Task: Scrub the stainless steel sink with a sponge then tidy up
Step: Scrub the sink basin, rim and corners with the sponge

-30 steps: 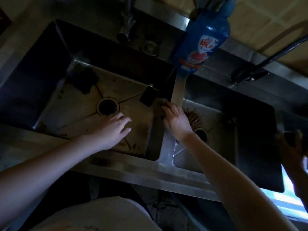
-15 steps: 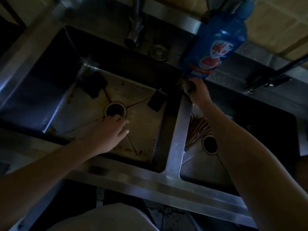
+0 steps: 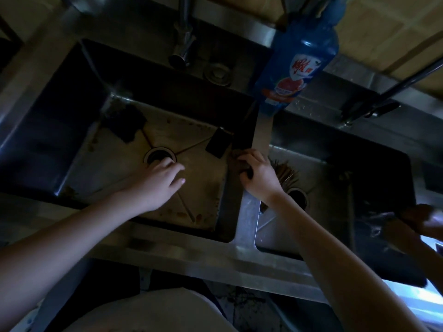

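Right hand (image 3: pixel 259 178) has dropped from the bottle (image 3: pixel 297 58) to the sink divider (image 3: pixel 249 212), clutching a dark sponge (image 3: pixel 249 174); left hand (image 3: pixel 158 180) lies relaxed.

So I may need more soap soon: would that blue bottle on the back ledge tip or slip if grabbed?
The blue bottle is tall on a narrow base, so a sideways push probably tips it. Droplets glint on the ledge beside it, so its plastic may be slippery. How full, hence how heavy, cannot be told.
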`<action>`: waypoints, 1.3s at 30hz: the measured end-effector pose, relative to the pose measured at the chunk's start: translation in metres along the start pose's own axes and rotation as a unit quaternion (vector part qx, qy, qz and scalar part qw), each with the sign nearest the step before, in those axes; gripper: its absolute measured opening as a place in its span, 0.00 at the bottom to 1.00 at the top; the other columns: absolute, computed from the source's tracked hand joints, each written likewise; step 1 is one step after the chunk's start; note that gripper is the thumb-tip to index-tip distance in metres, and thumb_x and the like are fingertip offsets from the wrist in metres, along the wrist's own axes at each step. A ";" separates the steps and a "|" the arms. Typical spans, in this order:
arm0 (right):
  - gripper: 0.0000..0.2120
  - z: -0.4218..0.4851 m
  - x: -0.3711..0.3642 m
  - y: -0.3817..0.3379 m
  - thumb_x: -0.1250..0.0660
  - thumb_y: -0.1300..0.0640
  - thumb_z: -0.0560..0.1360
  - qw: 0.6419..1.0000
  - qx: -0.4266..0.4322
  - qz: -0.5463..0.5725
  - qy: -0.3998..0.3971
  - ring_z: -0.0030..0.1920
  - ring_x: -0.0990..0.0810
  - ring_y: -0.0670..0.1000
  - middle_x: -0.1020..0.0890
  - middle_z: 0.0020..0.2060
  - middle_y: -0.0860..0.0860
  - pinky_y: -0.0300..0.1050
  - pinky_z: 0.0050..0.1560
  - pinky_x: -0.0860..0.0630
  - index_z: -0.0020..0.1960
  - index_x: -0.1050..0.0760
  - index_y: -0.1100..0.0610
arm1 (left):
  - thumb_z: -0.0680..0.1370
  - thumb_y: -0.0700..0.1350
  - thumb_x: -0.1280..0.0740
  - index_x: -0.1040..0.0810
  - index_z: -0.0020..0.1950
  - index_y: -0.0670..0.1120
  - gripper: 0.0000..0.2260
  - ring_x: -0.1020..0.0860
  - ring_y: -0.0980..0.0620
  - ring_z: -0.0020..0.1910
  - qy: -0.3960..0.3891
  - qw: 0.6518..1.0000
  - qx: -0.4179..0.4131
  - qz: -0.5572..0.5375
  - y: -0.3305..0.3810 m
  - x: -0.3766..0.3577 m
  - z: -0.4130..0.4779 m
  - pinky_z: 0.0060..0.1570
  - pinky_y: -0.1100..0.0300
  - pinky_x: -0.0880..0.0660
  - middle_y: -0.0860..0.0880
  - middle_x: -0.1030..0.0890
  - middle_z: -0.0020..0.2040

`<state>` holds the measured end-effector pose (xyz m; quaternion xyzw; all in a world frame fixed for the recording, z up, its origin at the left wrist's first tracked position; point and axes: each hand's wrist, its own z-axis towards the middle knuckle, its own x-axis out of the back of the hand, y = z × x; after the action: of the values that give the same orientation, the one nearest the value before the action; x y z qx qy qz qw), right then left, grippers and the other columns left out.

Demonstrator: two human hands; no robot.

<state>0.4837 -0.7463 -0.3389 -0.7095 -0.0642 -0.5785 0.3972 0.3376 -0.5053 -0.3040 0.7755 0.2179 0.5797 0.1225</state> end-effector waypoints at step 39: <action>0.19 -0.090 -0.033 -0.064 0.34 0.66 0.72 0.981 -0.141 0.130 0.026 0.55 0.27 0.45 0.27 0.58 0.47 0.26 0.49 0.34 0.59 0.27 0.51 | 0.81 0.50 0.43 0.34 0.70 0.47 0.18 0.30 0.48 0.61 -0.100 0.994 0.014 -0.041 -0.004 -0.035 -0.066 0.57 0.53 0.29 0.49 0.33 0.65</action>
<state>0.3682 -0.7479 -0.3353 -0.7454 0.1215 -0.5434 0.3664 0.2654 -0.5226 -0.3163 0.8217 0.2439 0.4906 0.1567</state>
